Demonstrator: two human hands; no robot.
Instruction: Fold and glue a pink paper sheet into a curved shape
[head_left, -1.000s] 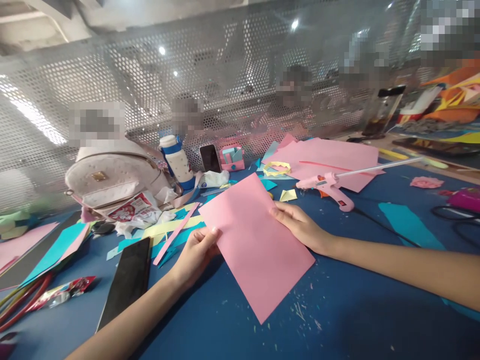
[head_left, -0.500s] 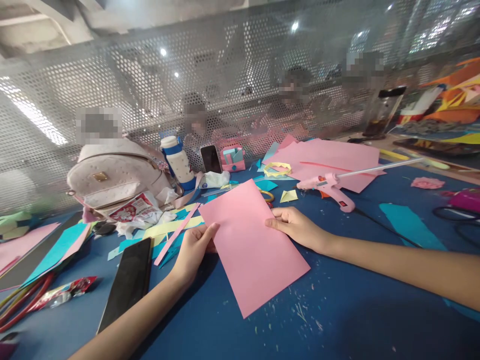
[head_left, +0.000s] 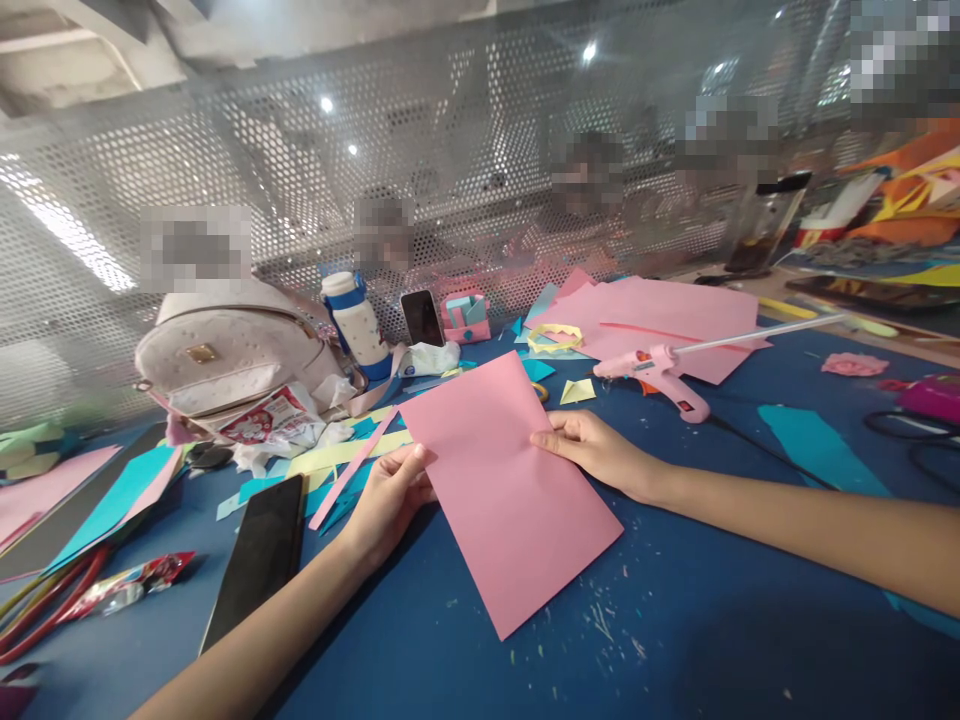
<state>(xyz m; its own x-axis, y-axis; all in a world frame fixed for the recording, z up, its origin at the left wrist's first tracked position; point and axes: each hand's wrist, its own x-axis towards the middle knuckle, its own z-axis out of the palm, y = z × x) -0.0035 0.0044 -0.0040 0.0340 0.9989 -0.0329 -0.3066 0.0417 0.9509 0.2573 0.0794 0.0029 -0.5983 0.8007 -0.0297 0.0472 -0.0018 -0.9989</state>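
Pink rectangular paper sheet (head_left: 517, 490): between my hands, near-left of the pink plastic glue gun (head_left: 660, 372), long axis slanting from far left to near right.
Left hand (head_left: 394, 495): I have it pinching the sheet's left edge, thumb uppermost.
Right hand (head_left: 596, 452): pinching the opposite edge; nearer the glue gun.
Blue tabletop (head_left: 697, 600): below; from here I can't tell whether the sheet touches.
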